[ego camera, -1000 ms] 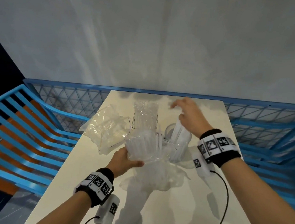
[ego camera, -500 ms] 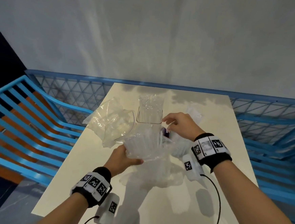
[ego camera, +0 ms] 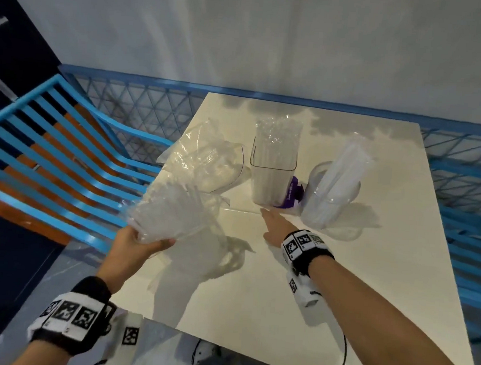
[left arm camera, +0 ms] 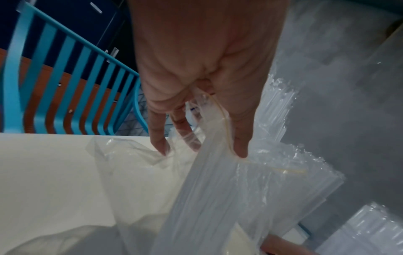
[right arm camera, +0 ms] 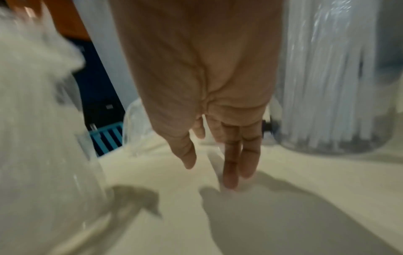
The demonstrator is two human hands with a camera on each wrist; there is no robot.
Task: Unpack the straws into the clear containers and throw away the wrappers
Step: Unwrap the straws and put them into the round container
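L grip (ego camera: 130, 248) grasps straw pack (ego camera: 173, 211); R grip (ego camera: 276, 228) released, fingers flat. Purple label (ego camera: 291, 193) text unreadable.

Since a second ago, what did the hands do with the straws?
The right hand left the round container and came down, fingers straight, to a loose straw on the table. The left hand swung its straw bundle leftward, still gripping it. Both containers stayed put.
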